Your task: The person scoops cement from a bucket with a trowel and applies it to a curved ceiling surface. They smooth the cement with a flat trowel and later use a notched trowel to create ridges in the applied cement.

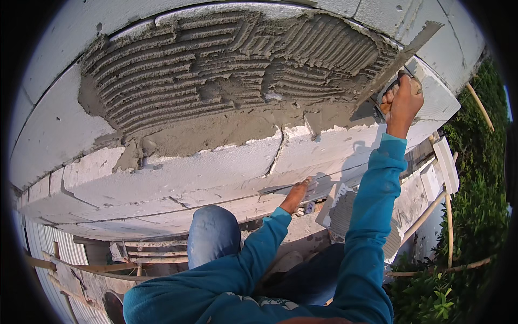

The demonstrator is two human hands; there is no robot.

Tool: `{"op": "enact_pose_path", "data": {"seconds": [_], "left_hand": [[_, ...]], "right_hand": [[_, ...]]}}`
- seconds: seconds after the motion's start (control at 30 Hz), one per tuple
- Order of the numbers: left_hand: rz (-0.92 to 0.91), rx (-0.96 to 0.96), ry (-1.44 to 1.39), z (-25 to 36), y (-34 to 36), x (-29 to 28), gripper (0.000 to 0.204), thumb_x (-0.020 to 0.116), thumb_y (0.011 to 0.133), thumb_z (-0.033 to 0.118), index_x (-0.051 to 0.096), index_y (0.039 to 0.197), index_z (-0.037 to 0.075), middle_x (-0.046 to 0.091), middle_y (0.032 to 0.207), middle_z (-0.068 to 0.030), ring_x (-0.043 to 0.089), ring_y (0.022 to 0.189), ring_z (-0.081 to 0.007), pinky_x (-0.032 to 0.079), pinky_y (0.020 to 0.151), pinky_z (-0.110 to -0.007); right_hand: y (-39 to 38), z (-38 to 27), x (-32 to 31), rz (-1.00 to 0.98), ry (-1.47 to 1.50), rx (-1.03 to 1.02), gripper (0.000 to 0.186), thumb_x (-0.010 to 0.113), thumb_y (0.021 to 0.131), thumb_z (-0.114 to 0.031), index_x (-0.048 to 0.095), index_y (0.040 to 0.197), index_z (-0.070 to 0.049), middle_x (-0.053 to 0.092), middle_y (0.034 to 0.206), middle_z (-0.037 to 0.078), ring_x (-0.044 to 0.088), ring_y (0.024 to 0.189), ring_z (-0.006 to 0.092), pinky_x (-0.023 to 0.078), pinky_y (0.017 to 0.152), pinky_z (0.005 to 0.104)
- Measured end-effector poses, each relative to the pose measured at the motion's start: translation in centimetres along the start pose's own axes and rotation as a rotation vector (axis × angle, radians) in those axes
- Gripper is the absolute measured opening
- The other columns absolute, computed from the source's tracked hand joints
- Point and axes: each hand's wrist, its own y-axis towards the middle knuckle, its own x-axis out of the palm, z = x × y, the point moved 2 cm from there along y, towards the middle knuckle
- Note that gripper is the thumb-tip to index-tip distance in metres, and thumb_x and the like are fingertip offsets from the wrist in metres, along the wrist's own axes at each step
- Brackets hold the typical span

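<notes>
My right hand [402, 103] is closed round the handle of a notched trowel [400, 66]. The long mortar-smeared blade slants up to the right, its lower end at the right edge of a bed of grey mortar [216, 70]. Combed ridges run across most of the bed, with a smoother strip along its near side. Beneath it are white lightweight blocks [216, 168], with a crack-like joint down the near face. My left hand [298, 194] rests against the lower block face, fingers stretched out and holding nothing; their tips are partly hard to see.
Below the wall on the right lie a mortar-coated block [342, 208] and boards on wooden poles [449, 229]. Green shrubs [464, 216] grow along the right. Scaffold poles [156, 254] and corrugated sheeting [59, 245] are at lower left. My bent knee [214, 232] is close to the wall.
</notes>
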Motion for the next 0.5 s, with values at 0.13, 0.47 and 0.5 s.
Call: {"op": "enact_pose_path", "data": {"seconds": [0.13,0.47,0.5], "left_hand": [[-0.009,0.017,-0.038,-0.1,-0.4,0.9,0.062,0.04,0.1,0.05,0.044,0.139,0.001,0.055,0.135,-0.0121,0.049,0.127,-0.026,0.036,0.108,-0.039],[-0.01,-0.063,0.007,-2.0,0.8,1.0,0.059,0.043,0.1,0.048,0.052,0.132,-0.002,0.06,0.125,-0.0118,0.054,0.112,-0.0195,0.042,0.097,-0.032],[-0.028,0.053,-0.03,-2.0,0.3,1.2,0.06,0.044,0.099,0.048,0.053,0.13,-0.002,0.06,0.123,-0.0128,0.054,0.109,-0.0203,0.042,0.096,-0.033]], "right_hand": [[2.8,2.2,-0.4,0.008,0.111,0.192,0.019,0.06,0.086,-0.016,0.046,0.076,-0.008,0.036,0.051,0.001,0.034,0.038,0.0126,0.036,0.039,0.0313],[-8.1,-1.2,8.9,-0.216,0.214,0.253,0.016,0.06,0.083,-0.01,0.047,0.074,-0.007,0.039,0.051,0.0,0.037,0.038,0.011,0.035,0.038,0.0295],[-9.2,-1.6,9.5,-0.232,0.198,0.263,0.014,0.059,0.084,-0.008,0.049,0.075,-0.006,0.043,0.052,0.0,0.04,0.039,0.0102,0.036,0.037,0.0291]]}}
